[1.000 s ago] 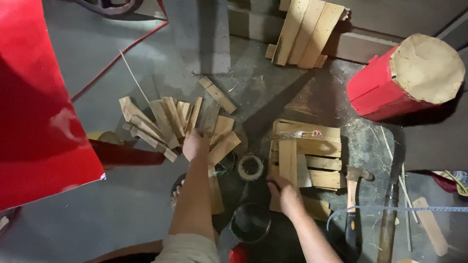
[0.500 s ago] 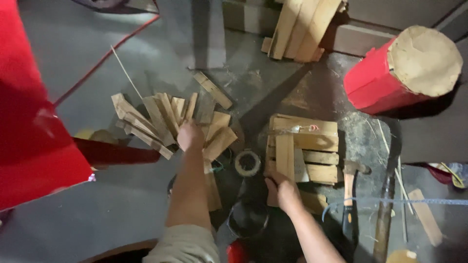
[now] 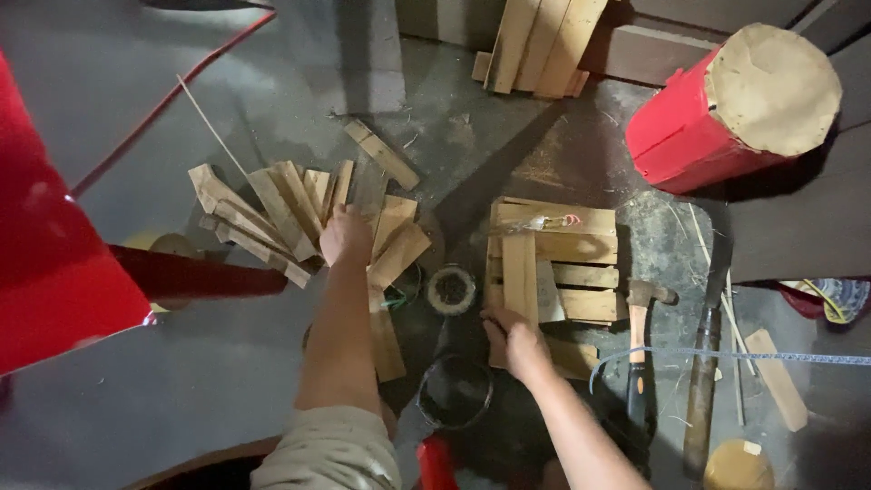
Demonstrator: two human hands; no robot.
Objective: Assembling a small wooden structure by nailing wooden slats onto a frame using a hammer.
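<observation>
While the view has shifted, both hands point(image 3: 345, 234) stay on wood slats point(image 3: 272, 213).

No packages, labels, signs or screens can be made out anywhere around the left hand point(image 3: 345, 234) or the right hand point(image 3: 513, 339). Only bare wood, tools and plain red surfaces are seen there; no printed or wrapped item is visible near either.
</observation>
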